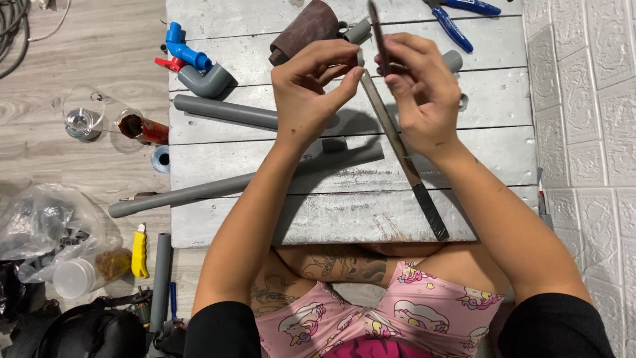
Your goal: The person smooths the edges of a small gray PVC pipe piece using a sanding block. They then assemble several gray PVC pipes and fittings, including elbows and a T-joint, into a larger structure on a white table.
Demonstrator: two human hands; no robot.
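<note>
Holding both hands raised above the grey plank surface (464,219), you have your left hand (306,86) pinched shut on a small grey pipe piece (360,59), thumb and fingertips closed around it so that only a sliver of it shows. Your right hand (421,89) is clamped on a thin dark blade (376,33), which stands nearly upright, its lower part just beside the pipe piece; whether the two touch cannot be told. Below your hands a long flat file (404,159) lies slantwise on the surface, its dark handle end near the front edge. A long grey pipe (218,189) lies across the planks and juts past the left edge, and a shorter grey pipe (222,111) lies above it. Near the back sit a roll of brown sandpaper (301,30), a grey elbow with a blue fitting (199,69), and blue-handled pliers (457,20). On the floor to the left lies a yellow utility knife (139,252).
</note>
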